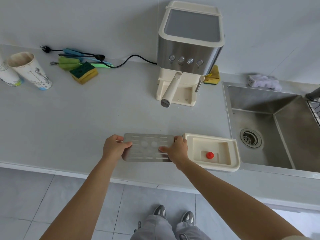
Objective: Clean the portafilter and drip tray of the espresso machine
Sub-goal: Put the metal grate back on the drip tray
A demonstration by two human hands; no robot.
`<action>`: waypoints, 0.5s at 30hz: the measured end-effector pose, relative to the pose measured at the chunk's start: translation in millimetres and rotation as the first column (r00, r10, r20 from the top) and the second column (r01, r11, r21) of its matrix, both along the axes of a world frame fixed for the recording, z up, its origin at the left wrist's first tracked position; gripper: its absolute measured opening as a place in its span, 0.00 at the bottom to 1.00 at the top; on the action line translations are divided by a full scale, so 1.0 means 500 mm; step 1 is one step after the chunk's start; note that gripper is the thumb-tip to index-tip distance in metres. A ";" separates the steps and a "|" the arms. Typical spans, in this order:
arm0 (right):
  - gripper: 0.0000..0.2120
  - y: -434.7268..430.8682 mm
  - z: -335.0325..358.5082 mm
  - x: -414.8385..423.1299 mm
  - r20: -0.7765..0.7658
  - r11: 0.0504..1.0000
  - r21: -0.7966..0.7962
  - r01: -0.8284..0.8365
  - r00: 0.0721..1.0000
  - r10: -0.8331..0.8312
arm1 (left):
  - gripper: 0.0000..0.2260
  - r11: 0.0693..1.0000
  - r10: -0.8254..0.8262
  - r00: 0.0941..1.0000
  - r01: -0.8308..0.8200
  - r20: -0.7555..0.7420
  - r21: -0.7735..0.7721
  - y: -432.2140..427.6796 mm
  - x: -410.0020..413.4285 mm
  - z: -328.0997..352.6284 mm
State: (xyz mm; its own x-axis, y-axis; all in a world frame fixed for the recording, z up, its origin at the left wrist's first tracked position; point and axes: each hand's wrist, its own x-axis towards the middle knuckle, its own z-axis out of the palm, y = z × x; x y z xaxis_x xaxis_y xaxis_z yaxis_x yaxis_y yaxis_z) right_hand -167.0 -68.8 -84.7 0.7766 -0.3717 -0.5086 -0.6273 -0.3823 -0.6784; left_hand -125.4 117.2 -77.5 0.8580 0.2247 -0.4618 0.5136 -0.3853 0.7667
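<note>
Left hand (115, 146) and right hand (178, 149) each grip an end of the metal grate (148, 147) near the desk (86, 127) edge, beside the drip tray (233, 153); it may slip and drop to the floor

Slotted steel grate (149, 147) near counter edge, cream drip tray (232, 153) just beside.

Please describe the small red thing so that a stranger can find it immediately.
Start at the steel sink on the right. Beside its left edge lies a cream drip tray. The red float sits in its recess, the only red item here.
</note>
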 end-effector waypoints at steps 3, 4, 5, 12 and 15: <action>0.32 -0.036 0.008 -0.017 0.049 0.999 0.024 0.037 0.998 -0.038 | 0.09 0.998 -0.057 0.997 0.056 0.047 0.015 -0.029 -0.006 0.017; 0.31 -0.050 0.012 -0.024 0.059 0.998 0.032 0.054 0.997 -0.055 | 0.09 0.997 -0.077 0.995 0.077 0.056 0.012 -0.041 -0.008 0.021; 0.31 -0.066 0.016 -0.031 0.069 0.997 0.034 0.073 0.995 -0.075 | 0.09 0.995 -0.102 0.993 0.102 0.062 0.005 -0.057 -0.010 0.025; 0.31 -0.203 0.037 -0.088 0.115 0.982 0.015 0.187 0.976 -0.187 | 0.13 0.962 -0.267 0.960 0.271 0.088 -0.038 -0.194 -0.031 0.032; 0.26 -0.264 0.038 -0.114 0.103 0.978 0.004 0.208 0.973 -0.207 | 0.13 0.936 -0.349 0.933 0.352 0.083 -0.024 -0.253 -0.039 0.024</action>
State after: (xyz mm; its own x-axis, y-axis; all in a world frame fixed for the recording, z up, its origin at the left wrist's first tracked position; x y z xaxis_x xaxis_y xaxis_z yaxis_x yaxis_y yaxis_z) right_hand -224.2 -200.8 -65.7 0.7298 -0.5334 -0.4277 -0.6212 -0.2561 -0.7406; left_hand -145.0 -9.5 -65.7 0.9118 -0.1134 -0.3947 0.2908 -0.5001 0.8157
